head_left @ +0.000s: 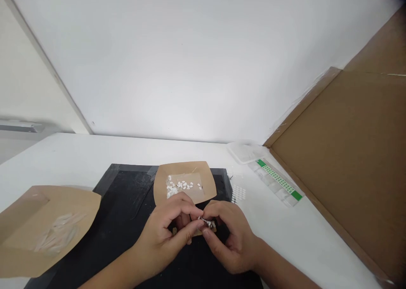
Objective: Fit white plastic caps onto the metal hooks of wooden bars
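My left hand (173, 225) and my right hand (228, 234) meet over the black mat (133, 217), fingertips almost together. Between them is a small shiny, silvery piece (208, 224), too small for me to name. Thumb and forefinger of my left hand pinch one end of it, while my right thumb and forefinger close on its other side. A bit of brown material shows beneath the fingers, mostly hidden. Just beyond the hands stands a brown paper tray (182, 169) with several small white oval pieces (184, 185) scattered inside.
On the left sits a larger brown paper tray (72, 196) holding thin clear plastic packets (60, 234). A clear strip with a green printed label (279, 181) lies at the right, near a translucent plastic lid (244, 153). Brown cardboard (345, 154) borders the right side; a white wall rises behind.
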Motion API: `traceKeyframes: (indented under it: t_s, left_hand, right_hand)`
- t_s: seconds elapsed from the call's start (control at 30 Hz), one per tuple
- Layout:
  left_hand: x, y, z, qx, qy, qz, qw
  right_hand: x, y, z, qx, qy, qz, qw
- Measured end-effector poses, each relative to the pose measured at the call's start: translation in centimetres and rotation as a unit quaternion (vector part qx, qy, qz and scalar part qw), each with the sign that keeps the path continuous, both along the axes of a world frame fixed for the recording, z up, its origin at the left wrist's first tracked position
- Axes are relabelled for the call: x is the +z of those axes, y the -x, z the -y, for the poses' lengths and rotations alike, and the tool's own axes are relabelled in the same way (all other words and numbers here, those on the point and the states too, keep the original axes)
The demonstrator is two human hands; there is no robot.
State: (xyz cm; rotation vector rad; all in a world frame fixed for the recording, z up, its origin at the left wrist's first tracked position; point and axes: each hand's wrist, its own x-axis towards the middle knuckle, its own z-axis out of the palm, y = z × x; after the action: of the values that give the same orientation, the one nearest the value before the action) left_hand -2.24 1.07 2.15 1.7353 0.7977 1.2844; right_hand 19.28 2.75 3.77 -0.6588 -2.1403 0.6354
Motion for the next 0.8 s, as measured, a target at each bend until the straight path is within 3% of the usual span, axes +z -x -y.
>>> traceKeyframes:
  t_s: [0.27,0.47,0.6,0.8]
  left_hand:
    - [-0.2,0.1,-0.1,-0.021,-0.024,0.009,0.999]
    - [0.0,0.1,-0.1,-0.008,-0.042,-0.005,0.999]
    - [0.1,0.0,0.0,0.003,-0.035,-0.003,0.999]
    - [0.1,-0.1,-0.1,0.042,-0.066,-0.032,0.996]
  right_hand:
    - [-0.3,0.1,0.5,0.031,0.098,0.005,0.995]
    - [0.0,0.6,0.7,-0.011,0.187,-0.015,0.982]
    - [0.1,0.7,0.6,-0.018,0.121,-0.018,0.992]
    - [-0.3,0.9,0.5,-0.095,0.0,0.004,0.995]
